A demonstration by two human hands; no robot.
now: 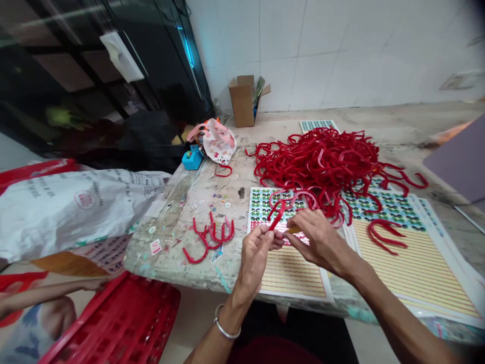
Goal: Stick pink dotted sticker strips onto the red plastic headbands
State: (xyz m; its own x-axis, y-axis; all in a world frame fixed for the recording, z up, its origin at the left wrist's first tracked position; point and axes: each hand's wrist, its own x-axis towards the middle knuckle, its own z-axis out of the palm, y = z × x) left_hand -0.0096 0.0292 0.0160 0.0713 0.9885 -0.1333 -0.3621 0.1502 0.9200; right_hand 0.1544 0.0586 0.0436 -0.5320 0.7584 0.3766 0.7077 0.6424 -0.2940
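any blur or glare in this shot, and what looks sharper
In the head view, a cyan streak glows against the dark panel; at the head view's right, the wall plate looks smeared; in the head view's middle, the left hand and its red strip look crisper.

The light is soft and moderately bright, and it spreads evenly over the table [172, 202] in the middle of the frame. The white wall [280, 55] at the top is the palest large area. The upper left is much dimmer; there the dark glossy panel [162, 55] gives back faint reflections and a narrow cyan glare. Shadows below the left hand [255, 250] and the right hand [322, 237] are weak, with soft borders. The centre is rather clear, though the pile of red strips [318, 159] loses fine detail. Towards both sides, shapes become smeared and stretched, and the upper right corner darkens.
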